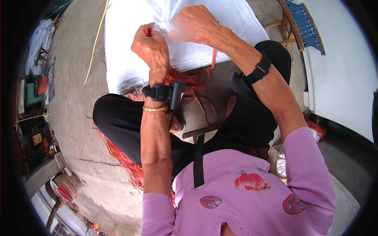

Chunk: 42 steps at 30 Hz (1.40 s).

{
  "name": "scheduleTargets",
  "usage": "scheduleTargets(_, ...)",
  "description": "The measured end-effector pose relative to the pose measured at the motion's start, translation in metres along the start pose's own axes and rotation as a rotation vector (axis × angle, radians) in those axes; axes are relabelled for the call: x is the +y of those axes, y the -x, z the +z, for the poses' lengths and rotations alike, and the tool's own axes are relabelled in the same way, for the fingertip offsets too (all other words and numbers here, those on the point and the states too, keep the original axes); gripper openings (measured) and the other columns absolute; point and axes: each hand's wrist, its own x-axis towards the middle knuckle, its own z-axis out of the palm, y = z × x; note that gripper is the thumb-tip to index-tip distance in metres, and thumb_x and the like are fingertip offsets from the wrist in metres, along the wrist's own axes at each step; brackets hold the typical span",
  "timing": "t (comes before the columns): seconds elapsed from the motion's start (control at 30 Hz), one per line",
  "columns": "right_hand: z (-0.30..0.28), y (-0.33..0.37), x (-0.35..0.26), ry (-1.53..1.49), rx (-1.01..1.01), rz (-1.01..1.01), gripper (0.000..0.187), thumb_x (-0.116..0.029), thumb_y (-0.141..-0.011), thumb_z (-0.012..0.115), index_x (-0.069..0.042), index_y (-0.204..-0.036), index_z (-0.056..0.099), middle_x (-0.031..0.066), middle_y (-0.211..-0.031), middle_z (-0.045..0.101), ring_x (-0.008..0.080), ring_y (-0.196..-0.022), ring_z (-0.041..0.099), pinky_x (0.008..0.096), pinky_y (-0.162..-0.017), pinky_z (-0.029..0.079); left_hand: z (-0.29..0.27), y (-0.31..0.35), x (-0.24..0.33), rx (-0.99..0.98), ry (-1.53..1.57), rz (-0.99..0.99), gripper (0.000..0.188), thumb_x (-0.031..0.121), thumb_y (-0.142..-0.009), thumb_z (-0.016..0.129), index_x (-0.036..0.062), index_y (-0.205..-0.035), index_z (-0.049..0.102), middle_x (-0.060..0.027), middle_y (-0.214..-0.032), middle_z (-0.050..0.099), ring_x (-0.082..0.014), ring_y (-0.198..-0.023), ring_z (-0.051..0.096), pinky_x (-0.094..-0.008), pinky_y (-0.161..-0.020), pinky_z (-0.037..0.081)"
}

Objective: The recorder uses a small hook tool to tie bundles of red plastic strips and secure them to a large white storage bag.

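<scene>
The person sits with knees spread, looking down at a large white sack (189, 43) that lies on the concrete floor (78, 118) just beyond the knees, at the far middle of the view. Both hands meet at the gathered neck of the sack. The left hand (151, 47) is curled tight, its fingers pinching a strand of red string (147, 29) against the bunched white cloth. The right hand (195, 24) is closed over the gathered cloth just to the right, knuckles up, touching the left hand's fingers; whether it also holds string cannot be told.

More red string (193, 80) hangs loose below the sack between the two forearms, and a thick bundle of the same red strands (126, 163) lies on the floor on the left, running under the left leg in black trousers (118, 118). Each wrist carries a black strap with a small black device; the left wrist also bears a thin gold bangle (154, 109). The person wears a pink sweater (244, 196) with red and green motifs, and a black strap runs down its front.

A long thin yellow stick (95, 43) lies on the floor to the left of the sack. At the far right stands a wooden chair (293, 27) with a blue woven seat, beside a broad white surface (346, 78). Along the left edge are stacked white cloths and assorted small clutter, too small to tell apart.
</scene>
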Motion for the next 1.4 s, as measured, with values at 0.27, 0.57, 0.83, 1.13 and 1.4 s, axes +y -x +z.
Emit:
scheduleTargets(0.27,0.005,0.007,0.000,-0.130,0.063,0.072,0.038,-0.038,-0.072,0.060,0.000,-0.073,0.063,0.0162,-0.053,0.057,0.0291,-0.048,0.059,0.0390,-0.048,0.046,-0.011,-0.018,0.002,-0.234,-0.152,0.009,0.018,0.012,-0.074,0.057,0.0031,-0.088,0.065,-0.0155,-0.072,0.063,-0.0288,-0.065,0.062,-0.0364,-0.064,0.048)
scheduleTargets(0.57,0.012,0.009,-0.009,-0.315,0.173,0.226,0.044,-0.045,-0.081,0.055,-0.001,-0.082,0.060,0.0170,-0.062,0.061,0.0319,-0.059,0.062,0.0442,-0.058,0.049,-0.011,-0.008,0.005,-0.408,-0.198,-0.006,0.031,0.014,-0.081,0.052,0.0081,-0.112,0.054,-0.0170,-0.074,0.063,-0.0335,-0.070,0.062,-0.0424,-0.066,0.048)
scheduleTargets(0.83,0.016,-0.002,-0.008,-0.525,0.306,0.450,0.050,-0.047,-0.082,0.052,0.002,-0.088,0.056,0.0177,-0.071,0.061,0.0323,-0.070,0.062,0.0422,-0.066,0.049,0.000,-0.014,0.016,-0.562,-0.118,0.021,0.028,0.018,-0.082,0.055,0.0020,-0.106,0.055,-0.0166,-0.075,0.062,-0.0244,-0.066,0.059,-0.0369,-0.064,0.047)
scheduleTargets(1.13,0.008,0.000,0.020,-1.002,0.309,0.609,0.044,-0.044,-0.079,0.045,-0.002,-0.075,0.060,0.0133,-0.075,0.061,0.0252,-0.070,0.057,0.0356,-0.068,0.044,-0.015,-0.038,0.008,-0.592,0.068,-0.025,0.016,0.013,-0.079,0.058,0.0004,-0.088,0.058,0.0010,-0.062,0.052,-0.0094,-0.053,0.048,-0.0236,-0.048,0.038)
scheduleTargets(1.4,0.027,0.023,0.012,-1.128,-0.188,0.550,0.035,-0.037,-0.072,0.061,-0.003,-0.076,0.065,0.0105,-0.076,0.064,0.0208,-0.071,0.058,0.0336,-0.067,0.044,-0.013,-0.025,0.023,-0.422,0.617,-0.717,0.019,0.011,-0.079,0.062,0.0006,-0.094,0.057,0.0048,-0.060,0.046,-0.0021,-0.040,0.030,-0.0199,-0.037,0.021)
